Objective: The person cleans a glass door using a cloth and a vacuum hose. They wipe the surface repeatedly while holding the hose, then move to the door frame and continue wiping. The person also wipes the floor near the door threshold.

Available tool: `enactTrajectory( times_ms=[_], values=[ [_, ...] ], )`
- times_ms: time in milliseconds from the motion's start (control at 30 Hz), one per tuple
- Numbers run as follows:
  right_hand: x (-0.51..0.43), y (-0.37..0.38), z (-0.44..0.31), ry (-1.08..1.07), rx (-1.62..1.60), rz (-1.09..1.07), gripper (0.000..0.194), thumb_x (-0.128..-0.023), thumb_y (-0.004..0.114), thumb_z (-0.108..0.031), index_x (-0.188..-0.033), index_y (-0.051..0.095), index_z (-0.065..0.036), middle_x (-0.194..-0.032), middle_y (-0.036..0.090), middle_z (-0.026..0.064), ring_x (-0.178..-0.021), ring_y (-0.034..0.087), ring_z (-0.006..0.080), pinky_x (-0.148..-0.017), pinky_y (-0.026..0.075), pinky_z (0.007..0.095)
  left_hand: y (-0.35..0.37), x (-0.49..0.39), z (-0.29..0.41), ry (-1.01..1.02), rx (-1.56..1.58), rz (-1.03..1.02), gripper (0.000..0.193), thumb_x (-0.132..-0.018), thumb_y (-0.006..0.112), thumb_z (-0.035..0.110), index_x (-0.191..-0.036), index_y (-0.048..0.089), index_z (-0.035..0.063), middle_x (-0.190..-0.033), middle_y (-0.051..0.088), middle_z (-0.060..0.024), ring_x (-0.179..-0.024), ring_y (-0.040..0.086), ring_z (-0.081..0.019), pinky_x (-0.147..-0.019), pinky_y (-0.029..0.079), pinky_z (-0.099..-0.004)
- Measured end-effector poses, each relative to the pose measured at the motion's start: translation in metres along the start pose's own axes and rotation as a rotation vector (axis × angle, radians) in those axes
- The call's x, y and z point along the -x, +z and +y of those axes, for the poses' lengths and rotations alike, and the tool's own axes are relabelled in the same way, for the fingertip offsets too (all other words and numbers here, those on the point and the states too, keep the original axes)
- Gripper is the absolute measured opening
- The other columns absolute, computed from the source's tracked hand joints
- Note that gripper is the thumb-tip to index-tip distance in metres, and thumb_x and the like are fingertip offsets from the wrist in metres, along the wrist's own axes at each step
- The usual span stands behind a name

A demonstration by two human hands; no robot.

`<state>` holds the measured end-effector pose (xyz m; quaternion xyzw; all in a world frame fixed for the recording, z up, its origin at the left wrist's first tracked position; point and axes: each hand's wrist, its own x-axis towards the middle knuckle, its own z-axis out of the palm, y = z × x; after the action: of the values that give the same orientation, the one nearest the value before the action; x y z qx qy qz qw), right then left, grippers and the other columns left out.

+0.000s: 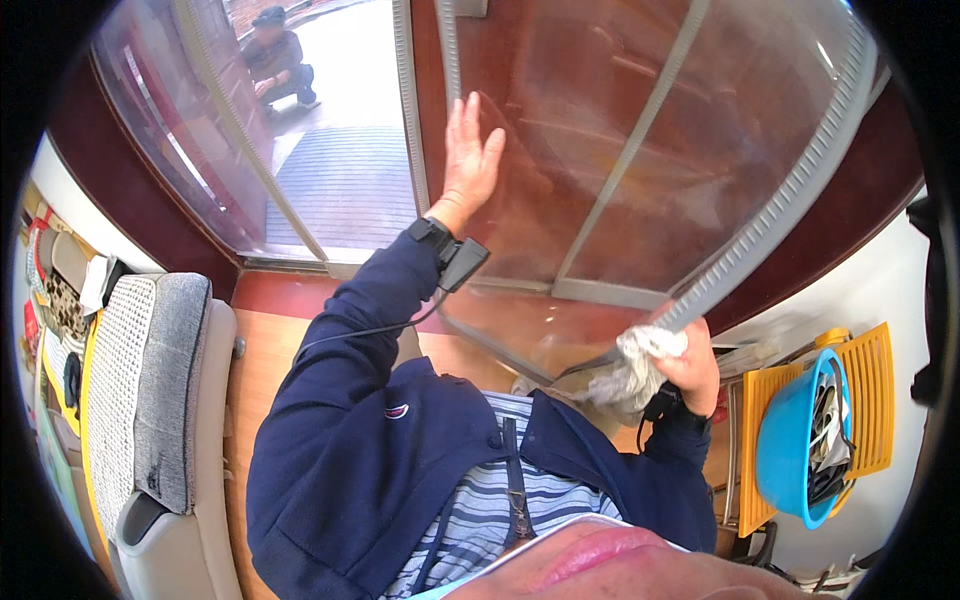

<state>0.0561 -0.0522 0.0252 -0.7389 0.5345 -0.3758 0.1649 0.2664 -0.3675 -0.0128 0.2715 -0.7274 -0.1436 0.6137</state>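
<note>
My left hand (472, 157) is raised with its fingers extended and the thumb apart. It lies flat at a transparent plastic door curtain (555, 187), beside a grey ribbed strip; whether the palm presses on the sheet is hard to tell. Lower right, my right hand (691, 367) is closed around a crumpled white cloth (637, 364). The cloth sits against the lower end of the curtain's curved grey edge strip (757, 240). Part of the right fingers is hidden behind cloth and strip. A black device (461, 262) with a cable is strapped to my left wrist.
Through the open doorway a person (277, 60) squats outside, beyond a grey ribbed mat (341, 187). On the left stands a beige sofa (214, 375) with a grey-and-white cover. A blue plastic basin (784, 442) of mixed items rests on a yellow slatted chair (870, 397) at right.
</note>
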Motion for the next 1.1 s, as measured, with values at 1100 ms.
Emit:
enactTrajectory(
  times_ms=[1100],
  values=[
    [-0.147, 0.165, -0.066, -0.053, -0.474, 0.393, 0.031, -0.06, 0.058, -0.007, -0.087, 0.045, -0.001, -0.084, 0.046, 0.0092, -0.077, 0.044, 0.0157, -0.07, 0.039, 0.026, -0.122, 0.121, -0.058, -0.152, 0.866, -0.911, 0.074, -0.082, 0.054, 0.05, -0.136, 0.033, 0.0043, -0.139, 0.034, -0.0131, -0.131, 0.026, -0.0253, -0.107, 0.02, -0.038]
  ],
)
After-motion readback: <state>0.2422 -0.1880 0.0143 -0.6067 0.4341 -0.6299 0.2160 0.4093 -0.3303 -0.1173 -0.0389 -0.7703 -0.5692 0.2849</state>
